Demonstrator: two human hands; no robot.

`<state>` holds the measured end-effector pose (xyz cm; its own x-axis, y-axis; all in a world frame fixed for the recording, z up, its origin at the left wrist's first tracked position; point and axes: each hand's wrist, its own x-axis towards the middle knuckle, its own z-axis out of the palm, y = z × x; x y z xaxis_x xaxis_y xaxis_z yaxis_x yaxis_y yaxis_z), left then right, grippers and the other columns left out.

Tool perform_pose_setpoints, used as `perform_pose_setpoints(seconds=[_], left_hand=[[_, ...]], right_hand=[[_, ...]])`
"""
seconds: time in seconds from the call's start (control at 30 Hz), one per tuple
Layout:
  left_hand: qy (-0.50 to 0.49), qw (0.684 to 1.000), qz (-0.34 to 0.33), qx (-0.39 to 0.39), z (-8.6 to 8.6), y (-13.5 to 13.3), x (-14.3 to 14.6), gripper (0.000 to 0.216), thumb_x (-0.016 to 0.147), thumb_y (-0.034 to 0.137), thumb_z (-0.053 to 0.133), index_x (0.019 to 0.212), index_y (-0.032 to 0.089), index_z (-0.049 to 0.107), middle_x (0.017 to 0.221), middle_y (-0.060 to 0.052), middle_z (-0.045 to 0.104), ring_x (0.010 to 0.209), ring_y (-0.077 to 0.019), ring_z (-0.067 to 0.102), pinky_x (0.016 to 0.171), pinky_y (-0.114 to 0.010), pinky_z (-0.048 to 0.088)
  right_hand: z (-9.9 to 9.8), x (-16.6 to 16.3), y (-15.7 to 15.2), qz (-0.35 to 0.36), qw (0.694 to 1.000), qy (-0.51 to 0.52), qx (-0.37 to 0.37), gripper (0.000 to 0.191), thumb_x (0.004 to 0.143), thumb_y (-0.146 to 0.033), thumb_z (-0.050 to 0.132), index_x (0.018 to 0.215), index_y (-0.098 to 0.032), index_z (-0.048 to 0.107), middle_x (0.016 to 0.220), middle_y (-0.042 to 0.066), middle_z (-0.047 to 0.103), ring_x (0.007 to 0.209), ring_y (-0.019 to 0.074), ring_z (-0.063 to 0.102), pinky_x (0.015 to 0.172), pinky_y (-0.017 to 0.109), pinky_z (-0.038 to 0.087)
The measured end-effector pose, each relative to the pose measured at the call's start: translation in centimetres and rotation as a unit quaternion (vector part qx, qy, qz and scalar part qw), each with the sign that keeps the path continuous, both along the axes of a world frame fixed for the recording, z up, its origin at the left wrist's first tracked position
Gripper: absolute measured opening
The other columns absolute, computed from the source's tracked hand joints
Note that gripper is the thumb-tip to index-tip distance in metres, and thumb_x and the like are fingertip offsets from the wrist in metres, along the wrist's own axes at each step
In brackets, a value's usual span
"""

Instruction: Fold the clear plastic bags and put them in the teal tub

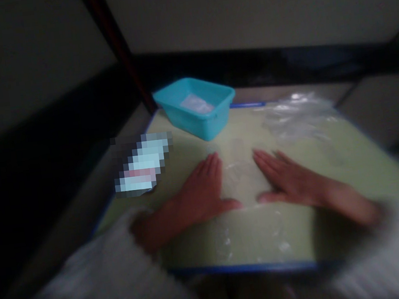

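A clear plastic bag lies flat on the pale yellow-green table, its lower part reaching toward the near edge. Along the bag's left side rests my left hand, fingers stretched out and thumb pointing inward. My right hand lies at the bag's right side in the same way, flat with the thumb inward. Neither hand grasps anything. A faint rectangular shape shows near the bag's top, too dim to name.
A turquoise plastic basket with something whitish inside stands at the table's far left corner. Crumpled clear plastic bags lie at the far right. A pixelated, pale rectangular object sits at the left edge. Blue trim borders the table.
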<state>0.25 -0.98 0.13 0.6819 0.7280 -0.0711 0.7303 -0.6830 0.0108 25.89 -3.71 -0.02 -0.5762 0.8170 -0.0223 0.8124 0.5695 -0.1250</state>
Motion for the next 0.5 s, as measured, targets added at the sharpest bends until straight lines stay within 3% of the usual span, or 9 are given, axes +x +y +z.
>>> perform_pose_setpoints(seconds=[0.3,0.4,0.5], left_hand=[[-0.013,1.000,-0.010,0.011,0.1,0.0,-0.1,0.108,0.074,0.077,0.042,0.141,-0.005,0.021,0.148,-0.032,0.016,0.140,-0.0380,0.017,0.112,-0.049,0.017],[-0.029,0.999,-0.020,0.006,0.8,0.4,-0.4,0.109,0.074,0.077,0.043,0.141,-0.006,0.021,0.149,-0.031,0.012,0.141,-0.0374,0.012,0.113,-0.048,0.015],[-0.075,0.992,-0.098,-0.025,1.6,1.2,-0.7,0.097,0.081,0.072,0.039,0.144,0.001,0.020,0.152,-0.024,0.012,0.143,-0.0299,0.010,0.115,-0.043,0.016]], right_hand=[[-0.4,0.3,0.0,0.016,1.000,0.017,0.008,0.100,0.082,-0.072,0.039,0.148,-0.014,-0.009,0.152,0.019,0.012,0.139,0.0342,0.016,0.113,0.054,0.016],[0.7,0.2,0.1,0.011,0.999,0.034,-0.001,0.097,0.082,-0.071,0.039,0.149,-0.014,-0.003,0.152,0.019,0.014,0.139,0.0340,0.016,0.112,0.056,0.016],[2.6,-0.1,0.1,0.006,0.994,0.104,-0.021,0.088,0.085,-0.068,0.038,0.150,-0.017,0.009,0.152,0.017,0.022,0.137,0.0339,0.025,0.111,0.056,0.021]])
